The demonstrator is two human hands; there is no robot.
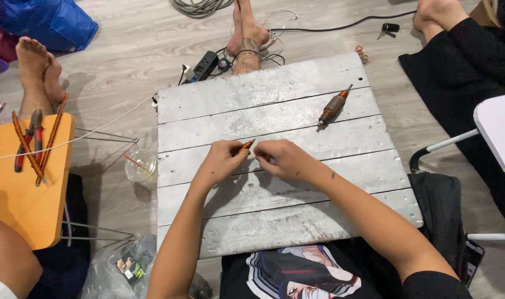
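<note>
A whitewashed wooden plank board [274, 166] fills the middle of a grey laminate floor [130, 44], resting across the lap of a seated person in a black printed shirt. Left of the board stands a small orange table [19, 194] carrying red-handled pliers [35, 135] and thin copper-coloured wire strips [53, 135]. A blue plastic bag [47, 22] lies well beyond the board's far left corner, and a black power strip [204, 66] sits just past its far edge, beside another person's bare feet. On the board's far right portion rests a motor armature [333, 108] wound with copper. Just off the board's left edge sits a clear plastic cup [140, 165]. At the board's centre, the left hand [222, 160] pinches a short copper wire piece [244, 146] between its fingertips, while the right hand [283, 158], fingers curled narrow, meets it at the tip.
</note>
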